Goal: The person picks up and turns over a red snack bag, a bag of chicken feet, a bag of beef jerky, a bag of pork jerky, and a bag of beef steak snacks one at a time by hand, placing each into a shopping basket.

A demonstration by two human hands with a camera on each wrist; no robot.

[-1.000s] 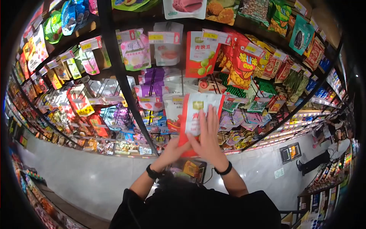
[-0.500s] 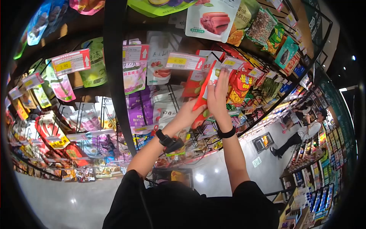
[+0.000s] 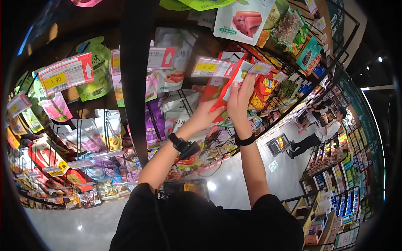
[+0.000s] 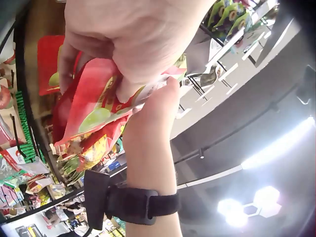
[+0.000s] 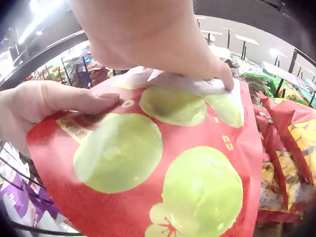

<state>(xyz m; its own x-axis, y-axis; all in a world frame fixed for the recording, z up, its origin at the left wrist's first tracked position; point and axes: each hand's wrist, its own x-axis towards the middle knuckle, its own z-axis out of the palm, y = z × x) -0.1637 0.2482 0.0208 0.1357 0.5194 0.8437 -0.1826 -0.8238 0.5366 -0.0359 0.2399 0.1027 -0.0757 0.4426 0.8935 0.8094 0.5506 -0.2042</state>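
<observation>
A red and white snack pouch (image 3: 229, 85) printed with green peas is held tilted between both hands at the hanging display. My left hand (image 3: 204, 117) grips its lower end, with the left thumb (image 5: 74, 98) lying on the printed front. Along the pouch's right side lies my right hand (image 3: 240, 100), its fingers straight and pointing up, pressed against it. The right fingertips are close below a price tag (image 3: 260, 68). Behind the pouch hangs another red pouch (image 3: 209, 90), partly covered.
Yellow-printed red snack bags (image 3: 264, 90) hang just right of the hands. A black post (image 3: 136, 83) stands to the left, near green jelly pouches (image 3: 94, 71). A black basket (image 3: 186, 188) is on the floor close by. A person (image 3: 318, 136) is farther down the aisle.
Both hands have raised the pouch toward the hooks and turned it from facing me to nearly edge-on. In the last half second they moved only slightly; the view has swung right.
</observation>
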